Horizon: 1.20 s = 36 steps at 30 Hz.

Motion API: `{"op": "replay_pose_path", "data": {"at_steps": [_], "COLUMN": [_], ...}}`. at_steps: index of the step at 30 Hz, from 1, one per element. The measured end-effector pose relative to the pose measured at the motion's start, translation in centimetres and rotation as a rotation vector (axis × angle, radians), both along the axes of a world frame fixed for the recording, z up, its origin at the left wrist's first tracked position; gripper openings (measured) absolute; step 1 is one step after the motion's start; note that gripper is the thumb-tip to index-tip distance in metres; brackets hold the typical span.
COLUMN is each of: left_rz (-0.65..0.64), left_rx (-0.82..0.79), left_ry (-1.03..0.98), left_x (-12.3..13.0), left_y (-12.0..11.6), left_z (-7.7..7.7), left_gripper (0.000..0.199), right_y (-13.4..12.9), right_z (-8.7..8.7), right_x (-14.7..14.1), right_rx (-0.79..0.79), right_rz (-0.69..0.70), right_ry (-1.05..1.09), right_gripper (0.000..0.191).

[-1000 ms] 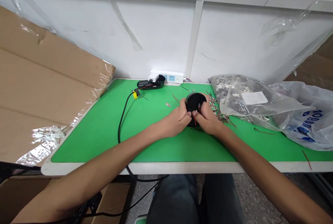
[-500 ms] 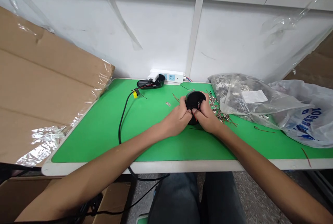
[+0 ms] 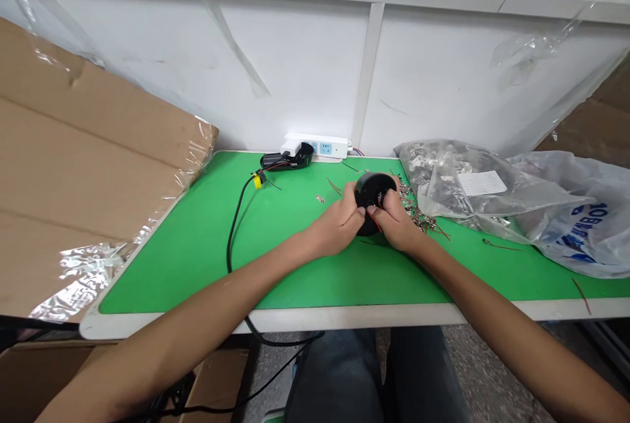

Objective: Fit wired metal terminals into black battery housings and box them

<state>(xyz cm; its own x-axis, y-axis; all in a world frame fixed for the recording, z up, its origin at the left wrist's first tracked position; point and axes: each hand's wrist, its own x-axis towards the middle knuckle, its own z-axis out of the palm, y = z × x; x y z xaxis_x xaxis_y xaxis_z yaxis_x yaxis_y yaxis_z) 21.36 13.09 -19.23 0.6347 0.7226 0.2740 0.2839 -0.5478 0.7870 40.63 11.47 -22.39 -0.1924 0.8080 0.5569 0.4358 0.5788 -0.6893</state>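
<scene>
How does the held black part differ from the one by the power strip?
The held part is between the left hand and right hand; the far part lies on the green tabletop. The held part's round opening faces the camera; the far part shows its length sideways. Both are black.

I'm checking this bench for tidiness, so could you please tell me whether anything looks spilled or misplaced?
Yes: small metal parts lie strewn on the green tabletop between the right hand and the clear bag, as if spilled, and a stray reddish wire lies apart, across the white front edge.
</scene>
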Motion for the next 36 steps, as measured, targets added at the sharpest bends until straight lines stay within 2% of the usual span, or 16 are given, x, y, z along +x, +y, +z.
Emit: {"op": "replay_pose_path", "data": {"at_steps": [3, 10, 13, 18, 22, 27, 31, 36], "left_rz": [-0.062, -0.086, -0.134, -0.179, -0.105, -0.029, -0.044, -0.077], "left_rx": [0.021, -0.016, 0.006, 0.055, 0.138, 0.271, 0.303, 0.261], "left_ry": [-0.016, -0.012, -0.027, 0.081, 0.082, 0.051, 0.029, 0.017], "left_x": [-0.4, -0.6, -0.9, -1.3, -1.1, -0.9, -0.8, -0.6], "left_y": [0.2, 0.0, 0.2, 0.6, 0.7, 1.1, 0.9, 0.3], "left_z": [-0.1, 0.2, 0.7, 1.9, 2.6, 2.3, 2.1, 2.2], "left_gripper": [0.044, 0.054, 0.06, 0.069, 0.061, 0.061, 0.056, 0.049], "right_y": [-0.2, -0.4, -0.2, -0.2, -0.4, -0.3, -0.3, -0.4], "right_z": [0.3, 0.2, 0.3, 1.3, 1.9, 1.8, 1.6, 1.2], "right_x": [0.1, 0.1, 0.1, 0.2, 0.1, -0.2, -0.6, -1.0], "right_rx": [0.052, 0.064, 0.049, 0.05, 0.076, 0.073, 0.11, 0.133], "right_rz": [0.006, -0.002, -0.003, -0.011, -0.034, -0.019, -0.064, -0.139], "right_ry": [-0.017, -0.053, -0.005, 0.071, 0.115, 0.129, 0.137, 0.162], "right_gripper": [0.05, 0.051, 0.052, 0.053, 0.057, 0.058, 0.056, 0.053]}}
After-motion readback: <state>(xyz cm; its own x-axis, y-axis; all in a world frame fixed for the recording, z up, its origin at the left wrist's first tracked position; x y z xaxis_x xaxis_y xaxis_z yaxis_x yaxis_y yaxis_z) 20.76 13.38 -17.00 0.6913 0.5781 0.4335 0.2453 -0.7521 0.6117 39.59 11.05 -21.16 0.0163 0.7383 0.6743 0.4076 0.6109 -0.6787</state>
